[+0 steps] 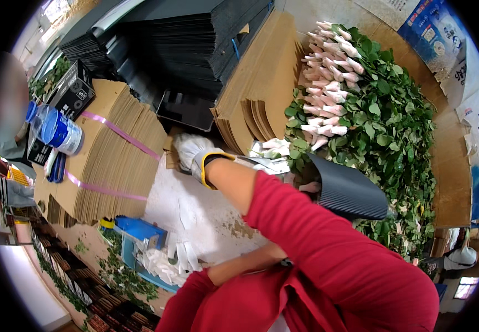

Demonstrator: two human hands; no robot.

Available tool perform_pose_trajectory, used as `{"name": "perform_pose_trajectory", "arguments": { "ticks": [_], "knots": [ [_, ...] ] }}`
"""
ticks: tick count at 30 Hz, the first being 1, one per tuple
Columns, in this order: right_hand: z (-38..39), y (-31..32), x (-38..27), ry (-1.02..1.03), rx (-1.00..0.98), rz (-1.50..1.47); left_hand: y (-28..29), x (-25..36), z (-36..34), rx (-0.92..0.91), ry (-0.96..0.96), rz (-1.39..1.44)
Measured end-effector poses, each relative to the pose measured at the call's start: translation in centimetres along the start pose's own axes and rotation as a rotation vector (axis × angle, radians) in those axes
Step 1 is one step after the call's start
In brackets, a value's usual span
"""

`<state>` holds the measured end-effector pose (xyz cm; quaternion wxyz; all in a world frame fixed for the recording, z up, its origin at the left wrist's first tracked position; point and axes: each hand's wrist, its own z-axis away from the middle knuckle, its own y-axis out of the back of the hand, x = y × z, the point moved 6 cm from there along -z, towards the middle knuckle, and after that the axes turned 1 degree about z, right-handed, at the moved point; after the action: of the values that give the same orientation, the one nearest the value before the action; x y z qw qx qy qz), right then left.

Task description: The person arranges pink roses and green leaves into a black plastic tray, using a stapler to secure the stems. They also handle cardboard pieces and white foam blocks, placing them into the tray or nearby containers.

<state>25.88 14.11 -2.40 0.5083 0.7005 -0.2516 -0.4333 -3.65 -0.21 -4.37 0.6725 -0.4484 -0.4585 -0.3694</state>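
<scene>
My right hand (191, 150), in a grey glove with a yellow cuff, reaches over the white worktop (225, 221) to brown cardboard pieces (169, 157) beside a bundled stack of flat cardboard (106, 166). Its fingers are too blurred and hidden to show their grip. My left forearm (250, 260) crosses below my right arm, which hides the left hand. Metal plates (270, 166) and a dark ribbed sleeve (350, 193) lie right of my right hand, by rose bunches with pale wrapped heads (328, 94).
Black sheets (167, 44) and upright cardboard (256, 77) stand behind. A bottle (62, 133) rests on the bundle at left. A blue tool (140, 229) and tub (131, 260) are lower left. A person (9, 133) is at far left, another (461, 254) at far right.
</scene>
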Motion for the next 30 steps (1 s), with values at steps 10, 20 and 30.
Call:
{"name": "perform_pose_trajectory", "arguments": {
  "ticks": [10, 20, 30],
  "knots": [
    [13.5, 0.8, -2.4, 0.257, 0.059, 0.747, -0.6, -1.1, -3.0, 0.069, -0.021, -0.258],
    [47.4, 23.2, 10.6, -0.928, -0.562, -1.199, 0.8, 2.6, -6.3, 0.237, 0.010, -1.172],
    [45.0, 9.2, 12.5, -1.125, -0.410, -1.264, 0.8, 2.1, -6.1, 0.352, -0.178, -1.012]
  ]
}}
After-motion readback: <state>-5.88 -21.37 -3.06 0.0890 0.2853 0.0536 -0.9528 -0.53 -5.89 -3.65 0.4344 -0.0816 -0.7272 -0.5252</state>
